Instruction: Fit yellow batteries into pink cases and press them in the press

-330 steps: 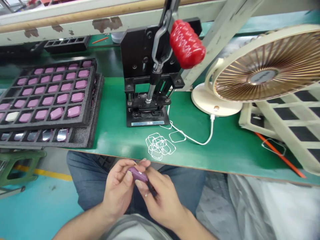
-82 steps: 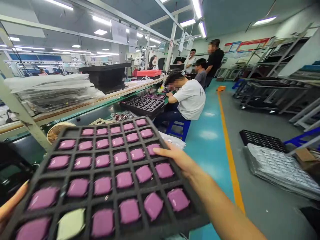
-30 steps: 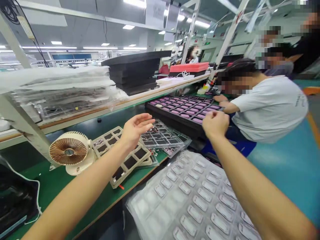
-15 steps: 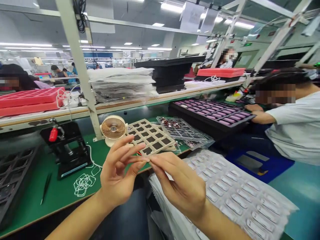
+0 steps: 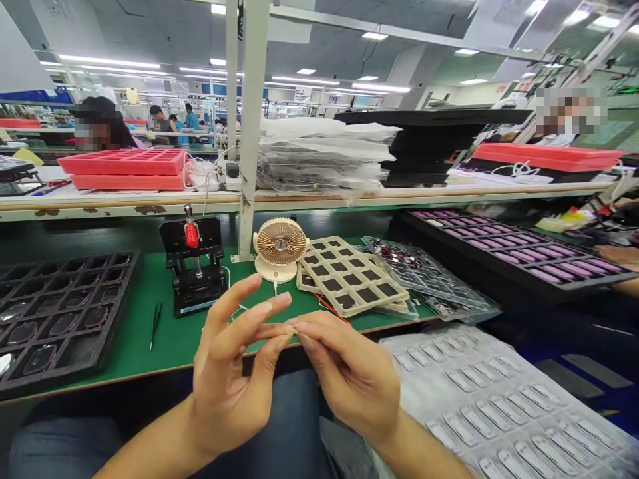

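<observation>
My left hand [image 5: 232, 379] and my right hand [image 5: 349, 376] meet at the fingertips in front of my lap, below the edge of the green bench [image 5: 164, 339]. The left hand's index and middle fingers are stretched up and apart. The right hand's fingers are pressed together in a pinch against the left fingertips; what they pinch is too small to make out. Nearest on the bench are a black hand press with a red handle [image 5: 192, 266], a small beige fan [image 5: 279, 246] and black tweezers [image 5: 156, 322].
A black foam tray [image 5: 60, 313] lies at the left. A beige grid tray [image 5: 349, 276] and a clear tray of small parts [image 5: 424, 266] lie right of the fan. A black tray of purple parts [image 5: 499, 246] sits far right by a co-worker's hand [image 5: 616, 256]. Clear blister sheets [image 5: 499, 406] lie at lower right.
My view has swung left over the last half second, with my hands still joined at the fingertips. Earlier I carried the tray of purple parts right and let it go by the co-worker.
</observation>
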### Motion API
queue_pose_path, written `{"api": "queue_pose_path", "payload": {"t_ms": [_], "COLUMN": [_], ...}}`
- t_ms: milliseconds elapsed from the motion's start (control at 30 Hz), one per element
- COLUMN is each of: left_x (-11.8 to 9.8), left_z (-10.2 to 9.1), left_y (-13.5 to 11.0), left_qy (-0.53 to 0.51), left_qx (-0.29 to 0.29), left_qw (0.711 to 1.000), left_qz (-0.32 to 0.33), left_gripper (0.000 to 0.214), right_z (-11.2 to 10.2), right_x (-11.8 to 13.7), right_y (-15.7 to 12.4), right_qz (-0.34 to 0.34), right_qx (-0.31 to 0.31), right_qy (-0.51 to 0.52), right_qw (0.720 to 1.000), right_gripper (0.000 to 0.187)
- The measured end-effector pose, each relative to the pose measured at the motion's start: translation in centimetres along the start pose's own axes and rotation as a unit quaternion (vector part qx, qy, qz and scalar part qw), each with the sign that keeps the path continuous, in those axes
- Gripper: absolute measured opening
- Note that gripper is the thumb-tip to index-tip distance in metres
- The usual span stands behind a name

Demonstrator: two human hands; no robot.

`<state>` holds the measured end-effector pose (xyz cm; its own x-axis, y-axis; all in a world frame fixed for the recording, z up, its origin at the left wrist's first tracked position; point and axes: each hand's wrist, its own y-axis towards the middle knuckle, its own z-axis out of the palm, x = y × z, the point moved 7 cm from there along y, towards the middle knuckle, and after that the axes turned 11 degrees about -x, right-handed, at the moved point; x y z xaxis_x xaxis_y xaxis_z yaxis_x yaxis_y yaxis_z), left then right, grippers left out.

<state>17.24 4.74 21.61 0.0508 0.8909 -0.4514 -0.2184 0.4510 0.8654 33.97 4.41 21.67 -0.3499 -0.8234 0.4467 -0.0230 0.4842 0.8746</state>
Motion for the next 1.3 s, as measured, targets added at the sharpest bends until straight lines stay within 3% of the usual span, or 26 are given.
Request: {"api": "queue_pose_path", "payload": {"t_ms": [400, 833, 1167, 1300], "left_x": [1.1, 2.5, 2.5, 3.1], "left_z": [-3.4, -5.1, -6.3, -7.3], "left_y": [-0.3, -0.6, -0.8, -1.2], "left_qy": [0.088, 0.128, 0.152, 0.16], "left_qx": [-0.026, -0.03, 0.039, 0.03], "left_qw": [0.995, 0.99, 0.985, 0.985], "left_qz": [-0.034, -0.047, 0.071, 0.057], "left_gripper": [0.079, 0.08, 0.092, 0.093], "right_z": [4.6, 6.8, 8.6, 9.7], "right_x": [-1.7, -3.4, -4.1, -4.6], "right_y": [-0.4, -0.5, -1.4, -1.8], "right_qz": [0.025, 0.057, 0.092, 0.112], "right_qx": [-0.001, -0.02, 0.018, 0.02], "right_qy": [0.055, 0.091, 0.106, 0.116], "right_qw": [0.998, 0.994, 0.99, 0.987], "right_gripper": [0.04, 0.038, 0.04, 0.037]}}
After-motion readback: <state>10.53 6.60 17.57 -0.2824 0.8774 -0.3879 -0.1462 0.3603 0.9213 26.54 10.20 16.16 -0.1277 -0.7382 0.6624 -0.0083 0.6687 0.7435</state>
